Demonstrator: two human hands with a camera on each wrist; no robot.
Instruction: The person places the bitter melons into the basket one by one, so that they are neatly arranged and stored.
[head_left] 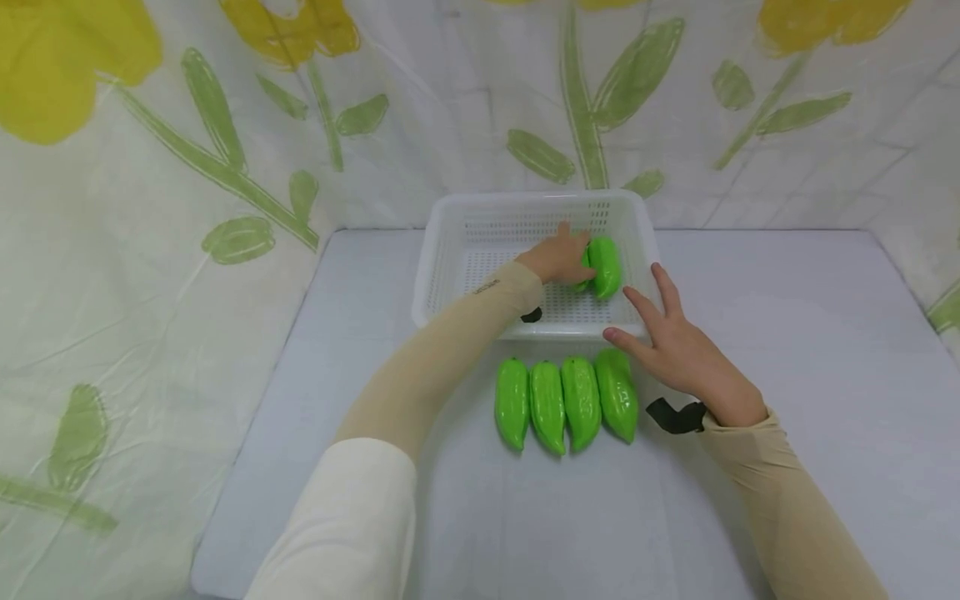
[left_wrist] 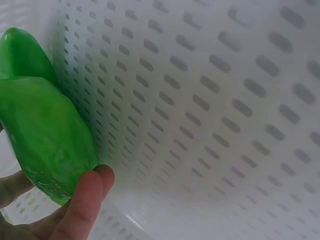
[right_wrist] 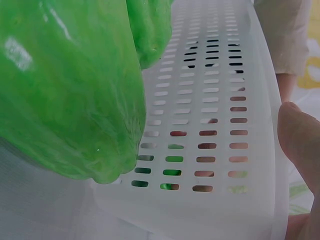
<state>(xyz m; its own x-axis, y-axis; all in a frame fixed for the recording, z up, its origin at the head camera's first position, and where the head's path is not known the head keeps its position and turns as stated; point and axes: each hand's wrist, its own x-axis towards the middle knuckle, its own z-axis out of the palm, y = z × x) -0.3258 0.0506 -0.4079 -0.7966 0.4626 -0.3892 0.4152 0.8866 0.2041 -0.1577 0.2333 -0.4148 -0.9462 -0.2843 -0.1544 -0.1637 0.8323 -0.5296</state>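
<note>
My left hand (head_left: pixel 558 257) reaches into a white plastic basket (head_left: pixel 536 330). Its thumb and fingers hold a shiny green, long pepper-like vegetable (left_wrist: pixel 47 135), partly hidden by the hand in the head view. Against this one lies a second green vegetable (head_left: pixel 606 268), at the basket's right side. My right hand (head_left: pixel 678 354) has its fingers spread and touches the basket's front right corner, its thumb on the rim. Close to that hand, a row of several more green vegetables (head_left: pixel 581 404) lies side by side in front of the basket, narrow tips toward me.
A pale cloth-covered table (head_left: pixel 360 333) carries everything. Behind it and to the left hangs a white curtain (head_left: pixel 442 108) with yellow flowers and green leaves. The basket's slotted wall (right_wrist: pixel 210 110) stands close beside the row of vegetables.
</note>
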